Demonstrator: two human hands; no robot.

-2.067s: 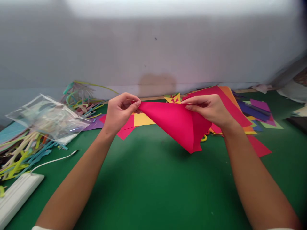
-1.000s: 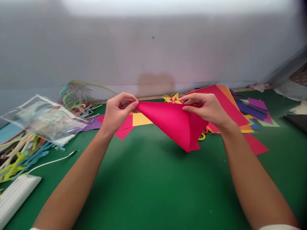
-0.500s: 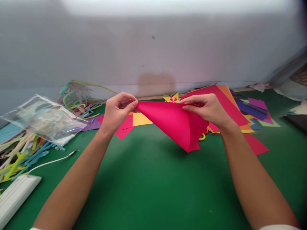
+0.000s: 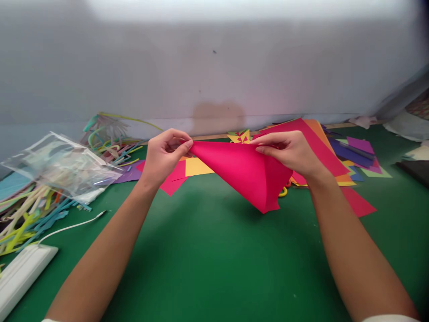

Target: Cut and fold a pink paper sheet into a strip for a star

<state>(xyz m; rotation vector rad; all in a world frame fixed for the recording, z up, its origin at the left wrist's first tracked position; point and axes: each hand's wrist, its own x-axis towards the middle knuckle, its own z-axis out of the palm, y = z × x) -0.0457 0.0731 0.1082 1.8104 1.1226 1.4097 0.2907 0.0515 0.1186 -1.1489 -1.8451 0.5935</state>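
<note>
A sheet of bright pinkish-red paper [image 4: 234,172] is held up above the green table. My left hand [image 4: 167,154] pinches its left corner between thumb and fingers. Along the top edge, toward the right, my right hand [image 4: 288,150] grips the paper with thumb and fingertips. The sheet hangs in a folded, curved shape, with a point dipping down near its lower right. Part of the paper behind my right fingers is hidden. Behind the sheet, scissors show only a yellow handle [image 4: 283,192].
Coloured paper sheets [image 4: 321,152] lie at the back right, near a yellow paper star [image 4: 241,136]. A clear plastic bag [image 4: 70,165] rests over paper strips [image 4: 30,214] on the left. A white power strip [image 4: 28,273] with a cable lies on the green table [image 4: 201,268].
</note>
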